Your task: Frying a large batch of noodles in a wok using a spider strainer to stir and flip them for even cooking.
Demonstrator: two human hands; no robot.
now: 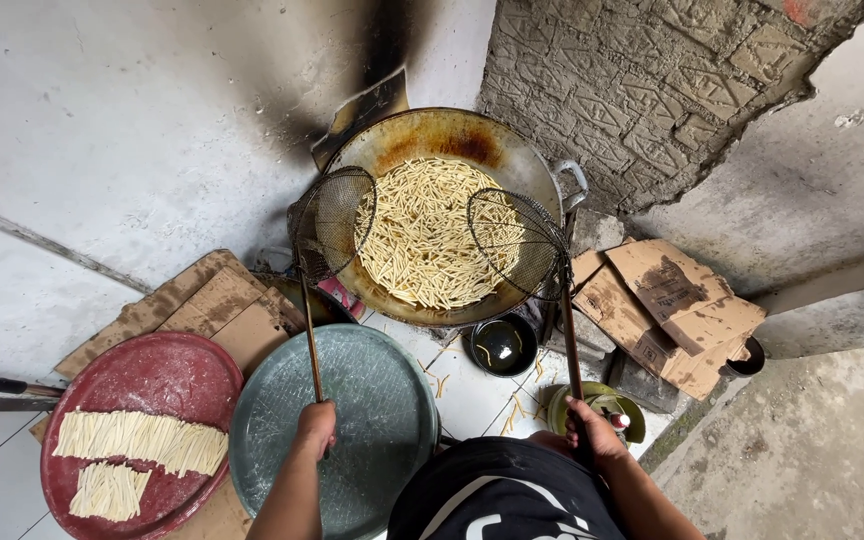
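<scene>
Right now I see my left hand point(316, 428) closed around the end of a long wooden handle that runs up to a round wire-mesh skimmer point(333, 224), whose basket is tilted over the left rim of the wok point(537, 172). My right hand point(592, 432) is closed on the handle of a second mesh skimmer point(514, 243), and its basket hangs over the right part of the wok, just inside the rim. Between the two baskets the wok is filled with pale dough sticks point(422, 232) floating in oil, spread nearly edge to edge, with a bare browned band of metal along the far side.

Room is tight at the back: the wok sits in a corner, with a soot-marked white wall point(132, 130) to the left and a rough grey wall point(652, 90) to the right, both close to its rim. Nearer me there is more space. A grey-green round tray point(382, 420) lies just below the wok, under my left handle, and its left edge overlaps a red round tray point(152, 375) carrying two rows of uncooked dough strips point(139, 440). A small dark bowl point(503, 346) sits between the wok and my right hand. Flattened cardboard point(667, 310) lies to the right of the wok, and more cardboard pokes out from under the red tray.
</scene>
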